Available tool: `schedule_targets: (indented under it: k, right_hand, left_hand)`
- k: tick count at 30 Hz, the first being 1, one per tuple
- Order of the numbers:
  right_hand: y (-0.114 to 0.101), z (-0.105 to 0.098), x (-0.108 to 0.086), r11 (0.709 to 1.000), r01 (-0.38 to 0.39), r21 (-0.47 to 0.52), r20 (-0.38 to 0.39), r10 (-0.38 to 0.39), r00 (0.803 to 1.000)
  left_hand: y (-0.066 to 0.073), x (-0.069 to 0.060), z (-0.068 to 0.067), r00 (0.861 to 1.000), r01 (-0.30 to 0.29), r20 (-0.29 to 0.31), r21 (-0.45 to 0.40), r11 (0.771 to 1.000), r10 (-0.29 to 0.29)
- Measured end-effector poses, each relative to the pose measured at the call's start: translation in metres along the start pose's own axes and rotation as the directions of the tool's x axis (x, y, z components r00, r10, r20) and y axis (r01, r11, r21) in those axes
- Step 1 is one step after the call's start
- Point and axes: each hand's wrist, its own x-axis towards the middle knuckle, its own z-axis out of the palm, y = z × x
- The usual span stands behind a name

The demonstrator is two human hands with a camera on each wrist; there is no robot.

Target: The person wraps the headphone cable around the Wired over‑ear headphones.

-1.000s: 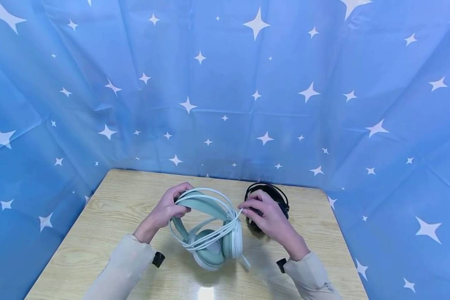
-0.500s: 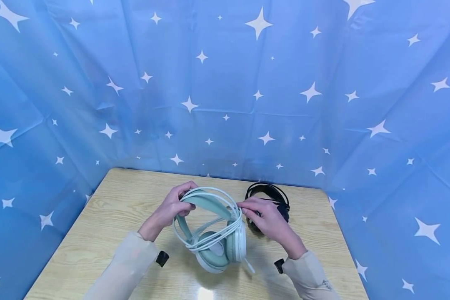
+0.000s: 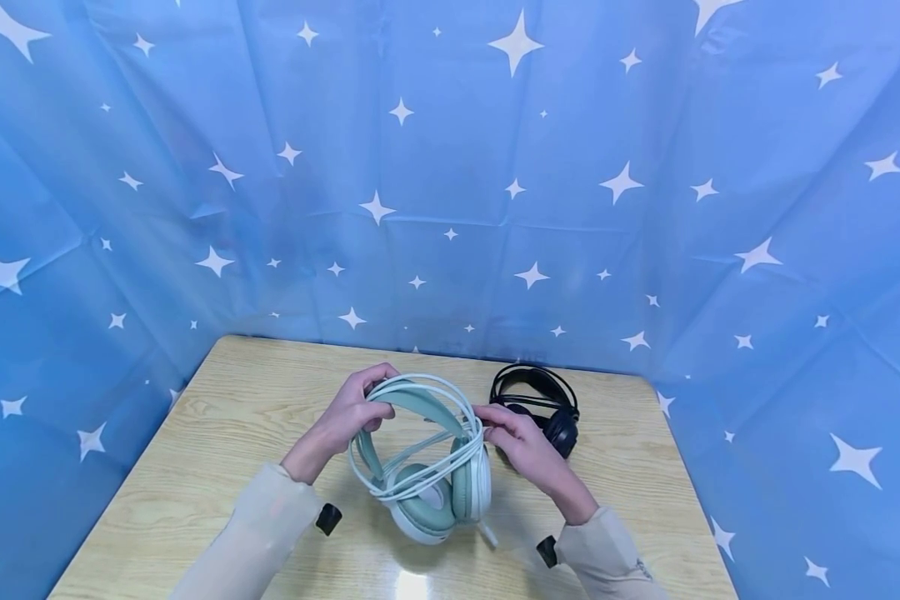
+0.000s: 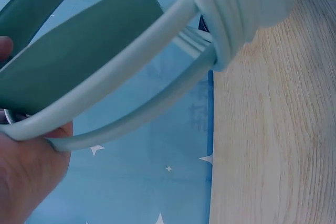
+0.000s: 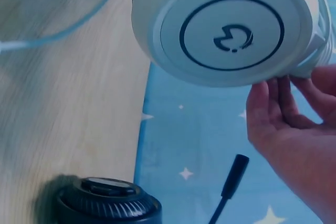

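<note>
A mint-green and white headset (image 3: 423, 515) is held above the table, its thin cable (image 3: 450, 462) wound several times round the headband and ear cups. My left hand (image 3: 351, 414) grips the headband on its left side, with fingers and thumb round it. At the right ear cup (image 5: 220, 35), my right hand (image 3: 528, 446) pinches at the cable windings by the cup's upper edge; what lies between its fingertips is partly hidden. A short stick, the microphone boom or a cable end (image 3: 489, 535), sticks out below the right cup.
Behind my right hand a black headset (image 3: 562, 429) lies on the wooden table (image 3: 232, 417), its microphone (image 5: 235, 177) pointing up in the right wrist view. A blue star-patterned curtain (image 3: 450, 275) stands close behind the table's far edge and along both sides.
The mint headset and my left hand have shifted slightly right. My right hand has drawn lower and closer against the ear cup, uncovering more of the black headset.
</note>
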Motion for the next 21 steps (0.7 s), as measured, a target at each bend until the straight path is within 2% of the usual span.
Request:
schedule_targets:
  k: [5, 10, 13, 18, 21]
  right_hand:
    - [0.002, 0.002, -0.001, 0.993, -0.068, 0.100, -0.003, 0.069, 0.998]
    - [0.000, 0.002, -0.003, 0.971, -0.146, 0.192, 0.003, 0.148, 0.989]
    - [-0.001, 0.004, -0.003, 0.963, -0.160, 0.217, 0.008, 0.163, 0.987]
    - [-0.001, 0.008, 0.000, 0.970, -0.137, 0.202, 0.005, 0.139, 0.990]
    - [-0.002, 0.012, 0.001, 0.986, -0.107, 0.127, -0.022, 0.111, 0.994]
  left_hand:
    - [0.000, 0.002, 0.002, 0.998, 0.033, -0.046, 0.040, 0.999, -0.032]
    - [-0.001, 0.004, 0.004, 0.995, 0.057, -0.086, 0.061, 0.997, -0.052]
    - [0.000, 0.005, 0.006, 0.992, 0.071, -0.104, 0.060, 0.996, -0.064]
    - [0.001, 0.008, 0.008, 0.987, 0.106, -0.126, 0.053, 0.993, -0.098]
    - [0.003, 0.008, 0.009, 0.985, 0.118, -0.131, 0.042, 0.992, -0.112]
